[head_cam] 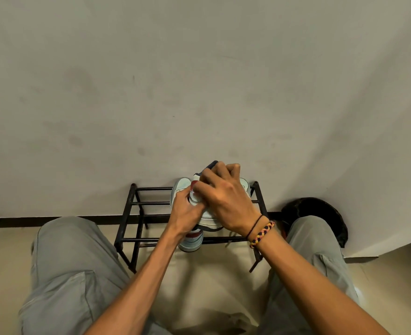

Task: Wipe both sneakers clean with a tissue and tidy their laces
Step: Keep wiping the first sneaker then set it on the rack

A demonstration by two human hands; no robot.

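I hold a white sneaker [209, 220] with navy and red parts over the black metal shoe rack [127, 228]. My right hand [223, 197] lies over its top with bent fingers and grips it. My left hand [187, 213] is closed on its left side, at a white rounded part. No tissue can be made out; the hands hide most of the shoe. A second sneaker [191, 244], pale blue-white with a red stripe, lies on the rack below and left of the held one. A loose lace end [231, 240] hangs under my right wrist.
The rack stands against a plain wall [199, 93] on a pale floor [199, 286]. My knees in grey trousers [66, 262] flank it. A dark round object [320, 211] sits on the floor at the right, beside a wall corner.
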